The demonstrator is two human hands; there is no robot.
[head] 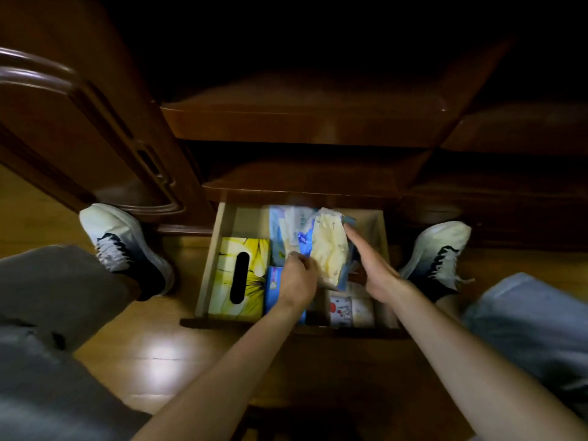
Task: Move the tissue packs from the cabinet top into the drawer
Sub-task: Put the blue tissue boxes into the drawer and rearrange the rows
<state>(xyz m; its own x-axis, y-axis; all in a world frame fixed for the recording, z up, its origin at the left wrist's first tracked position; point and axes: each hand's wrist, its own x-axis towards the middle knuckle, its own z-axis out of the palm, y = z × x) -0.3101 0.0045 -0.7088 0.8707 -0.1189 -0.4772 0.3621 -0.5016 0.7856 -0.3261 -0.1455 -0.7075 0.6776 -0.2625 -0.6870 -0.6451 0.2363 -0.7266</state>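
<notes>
An open wooden drawer [210, 259] at the foot of a dark cabinet holds several tissue packs. My left hand [297, 278] pinches the near edge of a pale yellow pack [331, 249] that stands tilted in the drawer's middle. My right hand [372, 268] lies flat against that pack's right side, fingers straight. Behind the yellow pack lies a light blue pack [288, 227]. A yellow flowered tissue box [241, 275] fills the drawer's left side. A blue pack [274, 288] and small white packs [350, 310] sit at the front.
The dark cabinet top [302, 122] juts out above the drawer. My two white and dark shoes [124, 249] [436, 256] stand on the wooden floor [159, 351] on either side of the drawer. A carved cabinet door [79, 122] is at left.
</notes>
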